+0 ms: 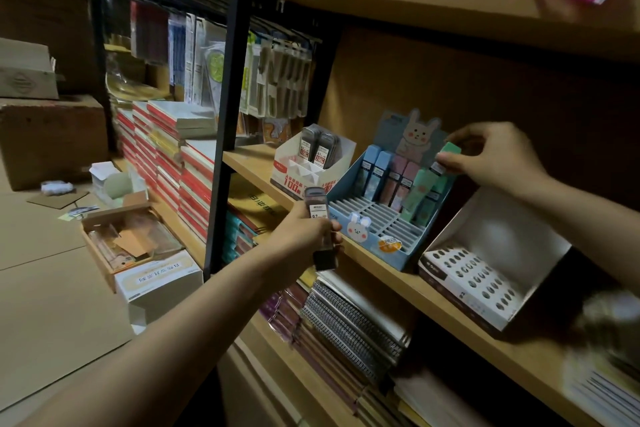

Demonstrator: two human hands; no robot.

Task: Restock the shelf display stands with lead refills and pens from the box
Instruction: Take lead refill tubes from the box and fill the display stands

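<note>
My left hand (pixel 304 230) grips grey lead refill cases (pixel 320 236) in front of the shelf edge, just left of the blue rabbit display stand (pixel 374 239). My right hand (pixel 491 156) pinches a green refill case (pixel 450 152) at the back right of that stand, above several blue, pink and green cases standing in its rear slots. A white and red display stand (pixel 294 173) further left holds two grey refill cases (pixel 320 147). To the right, a white pen stand (pixel 478 288) with rows of holes stands tilted on the shelf.
The wooden shelf (pixel 450 312) has spiral notebooks (pixel 349 319) stacked below it. A black metal post (pixel 225 121) divides it from stacked red notebooks (pixel 166 163). On the floor at the left lie an open box (pixel 121 239), a white carton (pixel 159 284) and cardboard boxes (pixel 52 139).
</note>
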